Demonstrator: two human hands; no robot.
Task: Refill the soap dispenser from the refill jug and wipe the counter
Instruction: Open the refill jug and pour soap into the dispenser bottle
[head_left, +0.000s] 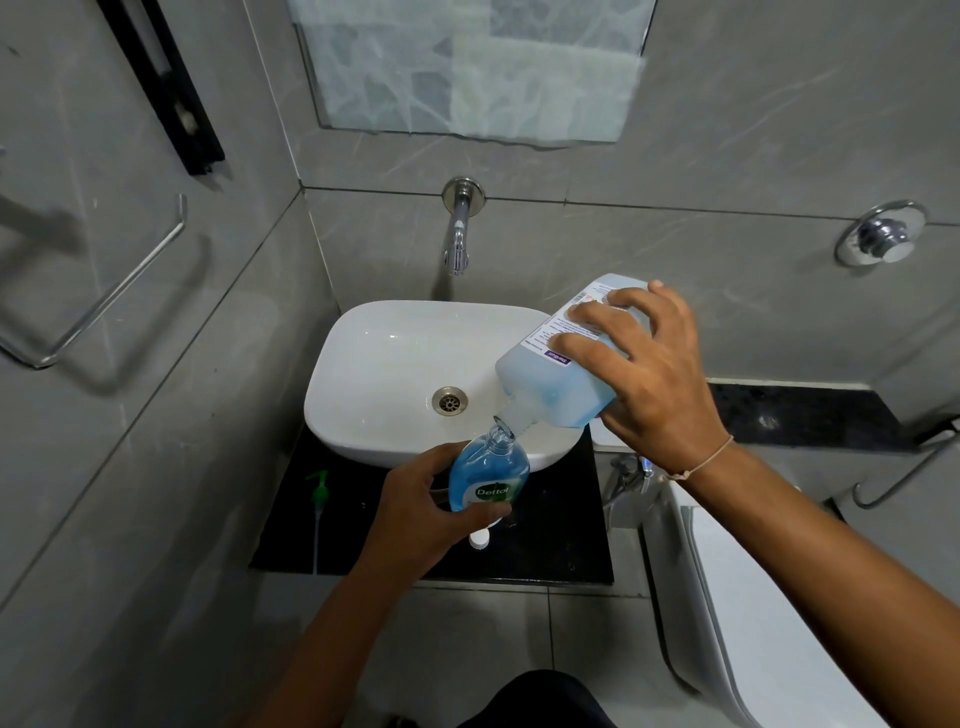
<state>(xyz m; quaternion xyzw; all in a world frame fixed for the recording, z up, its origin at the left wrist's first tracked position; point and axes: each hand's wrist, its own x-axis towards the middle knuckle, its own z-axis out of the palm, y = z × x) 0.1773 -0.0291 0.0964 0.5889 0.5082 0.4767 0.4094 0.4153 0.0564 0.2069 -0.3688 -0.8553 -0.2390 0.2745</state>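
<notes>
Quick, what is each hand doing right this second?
Left hand: closed around the soap dispenser, holding it upright under the spout.
Right hand: closed on the refill jug, tilted with its neck at the dispenser's mouth.

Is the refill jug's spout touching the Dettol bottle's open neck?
Cannot tell. In the head view the refill jug spout overlaps the Dettol bottle mouth, hiding any contact or gap.

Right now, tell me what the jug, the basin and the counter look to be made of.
Jug: likely translucent plastic, since the blue liquid shows through its cloudy wall.
Basin: probably glazed ceramic, being white and smooth with glossy highlights.
Counter: looks like polished dark stone, black with a faint sheen, though a laminate cannot be ruled out.
</notes>
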